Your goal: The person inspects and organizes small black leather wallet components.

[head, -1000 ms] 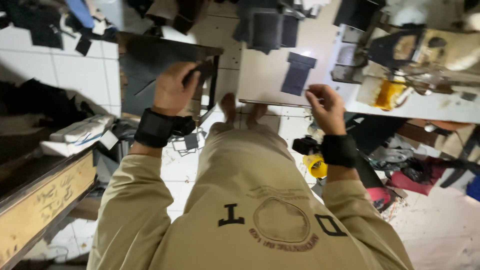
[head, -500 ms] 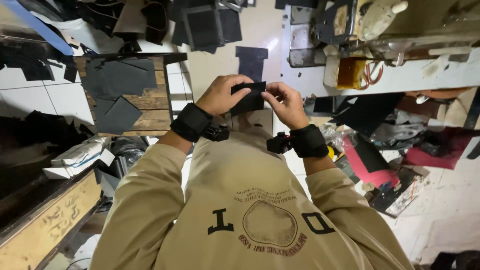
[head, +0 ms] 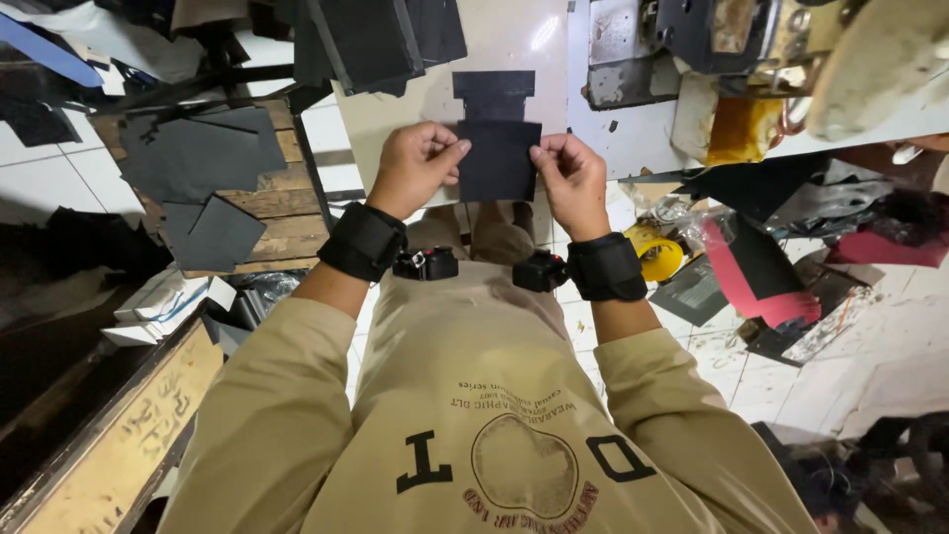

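Black sheet material, a small square piece (head: pixel 497 159), is held up between both my hands just above a pale board (head: pixel 395 119). My left hand (head: pixel 415 166) pinches its left edge with thumb and fingers; my right hand (head: pixel 571 178) clamps the right edge the same way. The hands stand apart, the piece spanning the gap. Just beyond it, a second black cut piece (head: pixel 492 96) lies flat on the board. At far left, more black sheets (head: pixel 198 158) rest on a wooden pallet (head: pixel 282 203). A yellow object (head: pixel 657 255) lies near right.
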